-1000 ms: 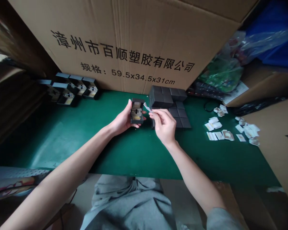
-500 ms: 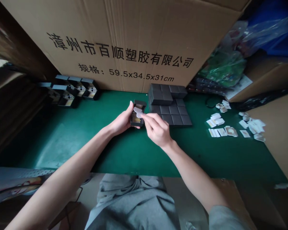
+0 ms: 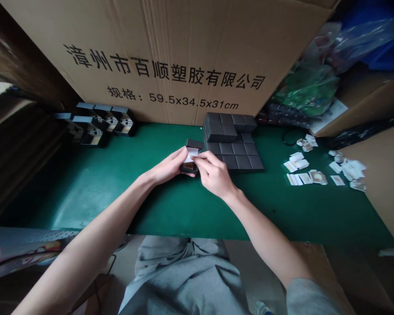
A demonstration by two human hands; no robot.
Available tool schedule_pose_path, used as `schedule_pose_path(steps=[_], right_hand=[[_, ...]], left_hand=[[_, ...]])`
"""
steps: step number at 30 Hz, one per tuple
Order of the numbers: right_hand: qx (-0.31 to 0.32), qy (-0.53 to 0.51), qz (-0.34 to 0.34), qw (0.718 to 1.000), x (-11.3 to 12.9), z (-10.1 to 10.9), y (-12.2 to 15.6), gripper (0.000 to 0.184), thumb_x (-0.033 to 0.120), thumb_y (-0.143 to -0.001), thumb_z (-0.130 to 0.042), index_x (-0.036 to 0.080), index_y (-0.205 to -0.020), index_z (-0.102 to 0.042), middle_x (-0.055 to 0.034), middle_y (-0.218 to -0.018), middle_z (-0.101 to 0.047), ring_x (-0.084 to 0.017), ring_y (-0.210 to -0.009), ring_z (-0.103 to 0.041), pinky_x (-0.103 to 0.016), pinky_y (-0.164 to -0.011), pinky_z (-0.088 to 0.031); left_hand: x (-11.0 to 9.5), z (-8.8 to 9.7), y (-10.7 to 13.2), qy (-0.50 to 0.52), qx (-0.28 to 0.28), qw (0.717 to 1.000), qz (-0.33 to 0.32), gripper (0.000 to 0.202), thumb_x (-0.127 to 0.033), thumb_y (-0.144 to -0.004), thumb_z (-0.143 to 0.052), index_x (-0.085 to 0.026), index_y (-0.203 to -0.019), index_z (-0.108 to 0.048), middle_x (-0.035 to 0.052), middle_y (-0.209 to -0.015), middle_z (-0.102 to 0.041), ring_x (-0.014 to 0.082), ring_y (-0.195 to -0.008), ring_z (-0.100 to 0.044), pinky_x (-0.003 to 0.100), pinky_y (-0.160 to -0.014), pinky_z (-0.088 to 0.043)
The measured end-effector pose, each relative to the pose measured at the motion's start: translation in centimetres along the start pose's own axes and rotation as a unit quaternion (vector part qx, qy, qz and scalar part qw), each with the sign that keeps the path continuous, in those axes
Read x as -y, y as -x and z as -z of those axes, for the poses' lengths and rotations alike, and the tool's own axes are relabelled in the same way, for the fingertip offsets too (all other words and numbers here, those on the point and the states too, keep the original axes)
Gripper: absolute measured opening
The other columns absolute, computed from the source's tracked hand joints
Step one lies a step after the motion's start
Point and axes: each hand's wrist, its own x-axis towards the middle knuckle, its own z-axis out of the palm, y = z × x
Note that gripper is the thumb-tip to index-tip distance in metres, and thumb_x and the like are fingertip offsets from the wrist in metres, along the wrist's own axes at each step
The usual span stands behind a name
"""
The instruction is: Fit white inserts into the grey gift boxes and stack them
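My left hand [image 3: 172,167] is closed around a small dark hinged box [image 3: 194,143], its lid raised, above the green tabletop. A pale card insert [image 3: 191,153] stands at the box's opening, covering part of the inside. Between thumb and fingers, my right hand [image 3: 213,171] pinches this card from the right side. Just behind my right hand lies a stack of shut dark boxes [image 3: 239,150]. Several opened boxes [image 3: 95,136] of the same kind stand at the back left.
A large printed cardboard carton [image 3: 170,39] walls off the back of the green table [image 3: 85,188]. White card pieces [image 3: 315,176] lie scattered on the right, with plastic bags [image 3: 315,92] behind them. Stacked cardboard [image 3: 22,144] borders the left side.
The card has moved from being held tilted over the box to lying against its opening. My left thumb has come down onto the box's edge beside the card.
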Motion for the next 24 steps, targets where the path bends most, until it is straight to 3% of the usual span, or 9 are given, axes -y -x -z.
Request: schedule_pose_path(steps=[3, 6, 13, 18, 24], right_hand=[[-0.007, 0.006, 0.012, 1.0, -0.2, 0.0, 0.0, 0.041, 0.011, -0.102, -0.045, 0.024, -0.125, -0.075, -0.0087, -0.111, -0.074, -0.018, -0.091, -0.073, -0.029, -0.078, -0.063], [-0.026, -0.003, 0.034, 0.999, -0.4, 0.1, 0.0, 0.043, 0.011, -0.103, -0.041, 0.023, -0.128, -0.074, -0.0089, -0.11, -0.075, -0.018, -0.092, -0.074, -0.029, -0.078, -0.064], [-0.015, -0.023, 0.028, 0.999, 0.1, 0.3, 0.1, 0.052, 0.007, -0.098, -0.039, 0.023, -0.14, -0.066, -0.0089, -0.115, -0.079, -0.017, -0.091, -0.077, -0.031, -0.083, -0.065], [-0.042, -0.005, 0.034, 0.999, 0.2, 0.3, 0.0, 0.044, 0.008, -0.096, -0.042, 0.022, -0.124, -0.073, -0.0076, -0.111, -0.081, -0.018, -0.093, -0.077, -0.03, -0.079, -0.065], [-0.057, -0.012, 0.008, 0.998, 0.8, 0.5, -0.3, 0.035, 0.012, -0.098, -0.045, 0.022, -0.109, -0.077, -0.0067, -0.104, -0.08, -0.014, -0.077, -0.074, -0.026, -0.069, -0.061]], left_hand=[[-0.3, 0.0, 0.4, -0.039, -0.013, 0.999, 0.001, 0.066, -0.053, -0.08, -0.087, -0.019, -0.13, -0.061, 0.0105, -0.118, -0.069, 0.0213, -0.099, -0.07, 0.033, -0.082, -0.063], [-0.5, -0.2, 0.6, -0.046, -0.017, 0.999, 0.01, 0.058, -0.039, -0.082, -0.088, -0.018, -0.128, -0.059, 0.0085, -0.114, -0.068, 0.0179, -0.093, -0.07, 0.031, -0.08, -0.062], [-0.9, -0.7, 0.5, -0.03, -0.031, 0.999, 0.012, 0.04, -0.033, -0.082, -0.085, -0.017, -0.109, -0.059, 0.0026, -0.095, -0.066, 0.017, -0.088, -0.067, 0.029, -0.072, -0.061], [-0.9, -0.7, 0.4, -0.042, -0.023, 0.999, 0.008, 0.03, -0.028, -0.085, -0.077, -0.019, -0.108, -0.06, 0.0017, -0.094, -0.066, 0.0161, -0.085, -0.066, 0.026, -0.067, -0.057], [-0.5, -0.5, 0.0, -0.032, -0.033, 0.999, -0.003, 0.028, -0.026, -0.086, -0.072, -0.021, -0.11, -0.058, 0.0003, -0.088, -0.063, 0.0141, -0.075, -0.062, 0.023, -0.056, -0.049]])
